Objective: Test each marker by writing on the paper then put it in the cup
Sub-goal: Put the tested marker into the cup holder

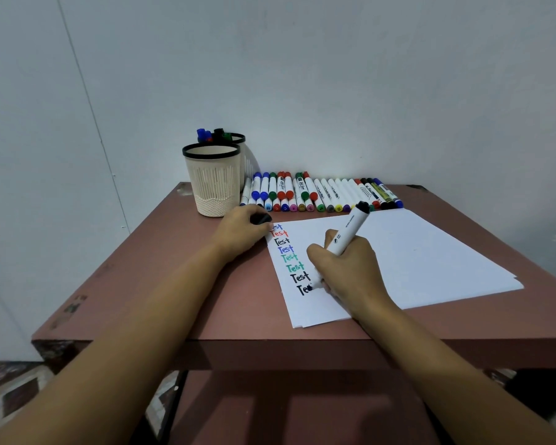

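Marker in use: a white round-barrelled marker with a black end is gripped in the right hand, tilted, its black tip set on the paper at the lowest word.
Right hand: closed around the marker barrel, its lower edge resting on the sheet.
Left hand: the left hand is curled shut on a black cap at the far left corner of the paper.
Paper: a thin stack of smooth white sheets is laid slightly askew on the table; a column of the word "Test" is written down its left side in blue, red, black, purple, green and black, the last word unfinished.
Near cup: a cream plastic cup with a black rim, ribbed slots above and a fine dotted texture below; nothing can be seen inside it from this angle.
Far cup: a second cup of the same kind is placed just behind, with blue, black and green marker ends showing above its rim.
Marker row: many white markers with coloured caps are lined up side by side along the far edge.
Table: a reddish-brown matt table with chipped edges.
Room: a plain pale wall is seen behind; a patterned floor shows at near left.
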`<state>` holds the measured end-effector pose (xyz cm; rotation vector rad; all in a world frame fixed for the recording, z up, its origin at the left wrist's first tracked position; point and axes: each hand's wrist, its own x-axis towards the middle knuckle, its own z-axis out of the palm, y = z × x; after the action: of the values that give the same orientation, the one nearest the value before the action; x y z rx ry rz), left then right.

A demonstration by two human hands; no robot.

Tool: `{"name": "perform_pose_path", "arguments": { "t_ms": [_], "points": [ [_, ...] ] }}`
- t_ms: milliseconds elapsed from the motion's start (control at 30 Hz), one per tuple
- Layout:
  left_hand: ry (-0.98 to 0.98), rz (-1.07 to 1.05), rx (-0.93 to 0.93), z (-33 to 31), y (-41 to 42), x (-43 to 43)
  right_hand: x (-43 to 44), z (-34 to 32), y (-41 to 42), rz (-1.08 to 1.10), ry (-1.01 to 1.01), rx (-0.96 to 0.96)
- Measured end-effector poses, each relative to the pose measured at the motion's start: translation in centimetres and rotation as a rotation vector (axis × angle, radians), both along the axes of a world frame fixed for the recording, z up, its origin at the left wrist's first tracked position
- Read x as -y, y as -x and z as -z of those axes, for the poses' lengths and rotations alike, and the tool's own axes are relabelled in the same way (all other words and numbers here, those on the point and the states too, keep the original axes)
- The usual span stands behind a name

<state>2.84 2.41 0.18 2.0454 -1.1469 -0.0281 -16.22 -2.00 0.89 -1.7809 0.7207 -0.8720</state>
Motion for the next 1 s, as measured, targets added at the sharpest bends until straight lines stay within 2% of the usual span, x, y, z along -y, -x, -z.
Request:
{"name": "perform_pose_path", "arguments": {
  "t_ms": [233, 567, 833, 1000],
  "points": [
    [-0.005, 0.003, 0.002, -0.11, 0.04, -0.02, -0.06, -0.06, 0.18, 0.061, 0.058, 0.003],
    [-0.018, -0.003, -0.002, -0.07, -0.01, 0.02, -0.01, -0.25, 0.15, 0.047, 0.008, 0.017],
    [0.004, 0.01, -0.01, -0.17, 0.24, -0.11, -0.04, -0.05, 0.12, 0.079, 0.043, 0.006],
    [0.047, -0.004, 0.025, -0.23, 0.52, -0.11, 0.63, -0.23, -0.1, 0.054, -0.184, 0.117]
  ]
}}
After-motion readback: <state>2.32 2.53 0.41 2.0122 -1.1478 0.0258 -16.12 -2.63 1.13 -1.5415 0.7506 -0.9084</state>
